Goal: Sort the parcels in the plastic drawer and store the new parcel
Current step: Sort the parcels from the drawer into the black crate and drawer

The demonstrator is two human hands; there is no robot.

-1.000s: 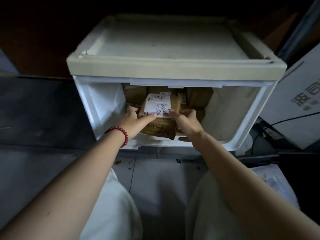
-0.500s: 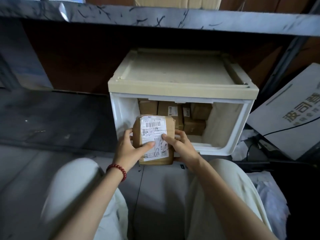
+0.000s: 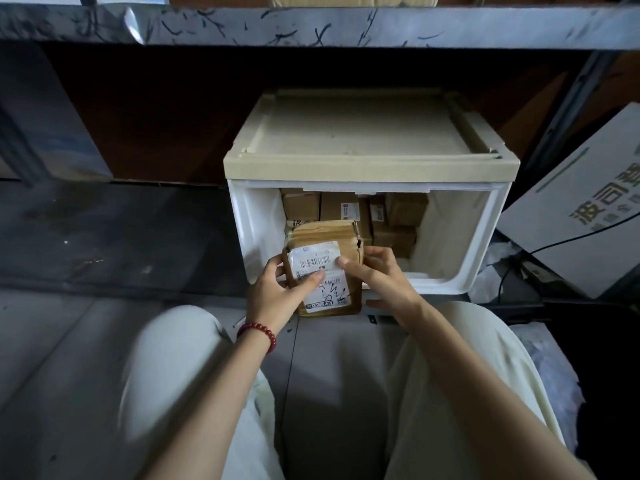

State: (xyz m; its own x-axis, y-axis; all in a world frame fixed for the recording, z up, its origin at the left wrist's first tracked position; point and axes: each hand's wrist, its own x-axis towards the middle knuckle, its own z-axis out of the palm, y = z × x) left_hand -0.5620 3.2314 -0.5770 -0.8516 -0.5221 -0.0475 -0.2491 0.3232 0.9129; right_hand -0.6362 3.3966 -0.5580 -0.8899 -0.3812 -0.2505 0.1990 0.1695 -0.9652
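I have the brown padded parcel with the white shipping label (image 3: 323,271) out of the white plastic drawer with the beige top (image 3: 485,237). A second ago both hands were deep in the opening with it lying among the stack, and since then it has come back over the front lip toward me. It now hangs just in front of the opening, label up, its far edge tipped toward the drawer. My left hand (image 3: 273,296) has a closed grip on its left edge, thumb across the label. My right hand (image 3: 388,278) grips the right edge the same way, fingers curled behind. I read this as the sorting still under way, not the storing; whether this is the new parcel I cannot tell. The brown cardboard parcels (image 3: 339,209) stand packed along the back wall, mostly left and centre. The right side of the drawer floor looks bare, so that is where I judge there is room. The parcel sits close to the left wall and just above the front lip, the edges to mind going back in. A marbled shelf edge (image 3: 311,26) overhangs well above, and a white carton with green characters (image 3: 581,209) and a black cable (image 3: 554,244) crowd the drawer's right flank.
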